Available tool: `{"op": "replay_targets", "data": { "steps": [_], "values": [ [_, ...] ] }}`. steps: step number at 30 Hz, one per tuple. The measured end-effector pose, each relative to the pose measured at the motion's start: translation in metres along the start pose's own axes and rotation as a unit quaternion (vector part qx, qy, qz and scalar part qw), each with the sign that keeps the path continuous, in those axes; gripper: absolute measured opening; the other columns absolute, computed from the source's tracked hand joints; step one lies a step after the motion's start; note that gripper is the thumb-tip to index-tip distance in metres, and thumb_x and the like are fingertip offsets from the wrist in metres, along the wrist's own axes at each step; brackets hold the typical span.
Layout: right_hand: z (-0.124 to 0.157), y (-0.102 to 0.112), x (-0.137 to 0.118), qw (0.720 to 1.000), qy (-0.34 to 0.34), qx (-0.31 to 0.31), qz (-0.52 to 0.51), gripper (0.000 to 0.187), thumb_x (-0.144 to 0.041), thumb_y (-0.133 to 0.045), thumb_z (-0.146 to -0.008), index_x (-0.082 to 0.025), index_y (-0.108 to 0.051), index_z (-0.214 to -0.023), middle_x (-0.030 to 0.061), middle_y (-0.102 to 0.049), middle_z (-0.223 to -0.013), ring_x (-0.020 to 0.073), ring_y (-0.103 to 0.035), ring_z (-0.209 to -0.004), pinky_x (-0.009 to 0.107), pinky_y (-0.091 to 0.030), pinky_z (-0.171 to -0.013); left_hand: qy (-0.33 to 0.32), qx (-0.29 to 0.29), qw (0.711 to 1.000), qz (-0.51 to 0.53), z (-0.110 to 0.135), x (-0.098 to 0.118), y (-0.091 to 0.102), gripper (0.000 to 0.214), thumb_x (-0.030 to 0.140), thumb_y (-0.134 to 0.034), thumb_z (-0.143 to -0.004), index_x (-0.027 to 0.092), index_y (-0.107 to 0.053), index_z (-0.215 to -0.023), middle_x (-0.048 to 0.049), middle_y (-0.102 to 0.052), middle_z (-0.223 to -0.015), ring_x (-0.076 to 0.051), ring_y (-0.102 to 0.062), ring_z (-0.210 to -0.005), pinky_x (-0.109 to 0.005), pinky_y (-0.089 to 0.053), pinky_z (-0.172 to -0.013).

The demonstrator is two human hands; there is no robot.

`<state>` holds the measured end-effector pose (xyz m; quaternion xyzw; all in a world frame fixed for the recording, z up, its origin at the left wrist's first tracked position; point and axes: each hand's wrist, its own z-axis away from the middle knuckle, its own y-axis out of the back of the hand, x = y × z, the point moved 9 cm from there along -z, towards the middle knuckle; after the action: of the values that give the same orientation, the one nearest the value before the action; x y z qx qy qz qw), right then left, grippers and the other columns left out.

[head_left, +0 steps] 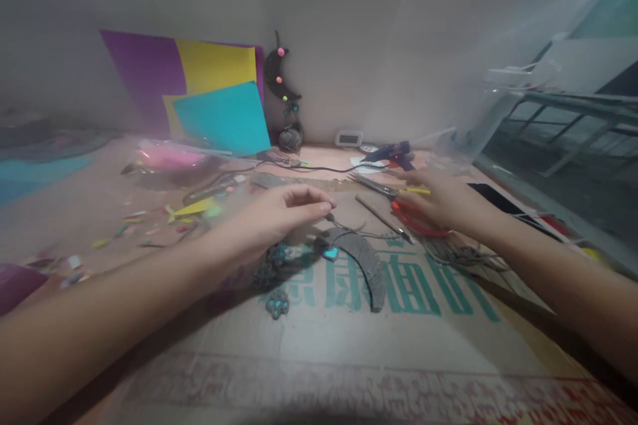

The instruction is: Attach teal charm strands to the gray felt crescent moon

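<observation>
My left hand point(284, 212) hovers over the cardboard sheet point(349, 332), thumb and fingertips pinched together on a thin grey cord point(359, 232). The cord runs toward a grey crescent-shaped piece point(363, 262) with a small teal heart point(329, 253) on it, just below the hand. My right hand point(443, 202) rests palm down on red-handled scissors point(399, 202), fingers curled over the handles, with a thin yellow strip point(416, 191) beside the fingertips. A wooden stick point(381, 216) lies between the two hands.
A blue glue gun point(391, 154) lies at the back. Purple, yellow and teal sheets point(219, 113) lean on the wall next to a dark crescent ornament point(279, 76). Paper scraps point(149, 226) litter the left. A clear plastic bag point(169, 163) and black phone point(503, 202) lie nearby.
</observation>
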<state>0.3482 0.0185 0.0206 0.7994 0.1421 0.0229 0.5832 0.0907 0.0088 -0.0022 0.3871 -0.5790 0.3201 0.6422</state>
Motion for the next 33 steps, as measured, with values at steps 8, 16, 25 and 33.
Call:
{"op": "replay_targets", "data": {
  "steps": [8,16,25,33],
  "values": [
    [0.013,-0.010,-0.129,0.868,0.022,-0.094,-0.486,0.028,-0.039,-0.069,-0.082,-0.024,-0.076,-0.104,0.0043,-0.076,-0.110,0.0222,-0.069,-0.100,0.037,-0.053,-0.090,-0.042,-0.005,0.997,0.069,0.005,0.003,-0.017,0.021,0.041,-0.078,-0.079,0.024,-0.073,-0.091,0.0005,-0.072,-0.100,-0.017,-0.063,-0.099,-0.028,-0.046,-0.085],
    [0.020,-0.029,-0.121,0.831,-0.033,-0.124,-0.541,0.016,-0.033,-0.066,-0.088,-0.019,-0.074,-0.084,0.0038,-0.076,-0.085,0.0177,-0.070,-0.086,0.034,-0.053,-0.086,-0.122,-0.011,0.973,-0.194,0.002,0.026,-0.010,0.027,0.035,-0.063,-0.091,0.021,-0.069,-0.113,-0.0042,-0.073,-0.114,-0.021,-0.065,-0.105,-0.033,-0.049,-0.090],
    [0.049,-0.061,-0.091,0.783,-0.145,-0.186,-0.575,0.018,-0.033,-0.075,-0.082,-0.018,-0.071,-0.091,0.0064,-0.079,-0.085,0.0186,-0.073,-0.080,0.035,-0.055,-0.080,-0.251,-0.158,0.810,-0.505,0.004,-0.010,-0.049,0.024,0.026,-0.062,-0.092,0.025,-0.071,-0.114,-0.0075,-0.066,-0.108,-0.025,-0.058,-0.105,-0.036,-0.045,-0.087],
    [0.049,-0.060,-0.097,0.783,-0.130,-0.178,-0.582,0.012,-0.028,-0.073,-0.081,-0.018,-0.067,-0.081,0.0023,-0.076,-0.076,0.0129,-0.068,-0.073,0.029,-0.052,-0.075,-0.231,-0.156,0.821,-0.498,-0.002,-0.011,-0.045,0.008,0.023,-0.065,-0.089,0.019,-0.069,-0.095,-0.0066,-0.065,-0.105,-0.022,-0.059,-0.099,-0.032,-0.045,-0.086]
  ]
}}
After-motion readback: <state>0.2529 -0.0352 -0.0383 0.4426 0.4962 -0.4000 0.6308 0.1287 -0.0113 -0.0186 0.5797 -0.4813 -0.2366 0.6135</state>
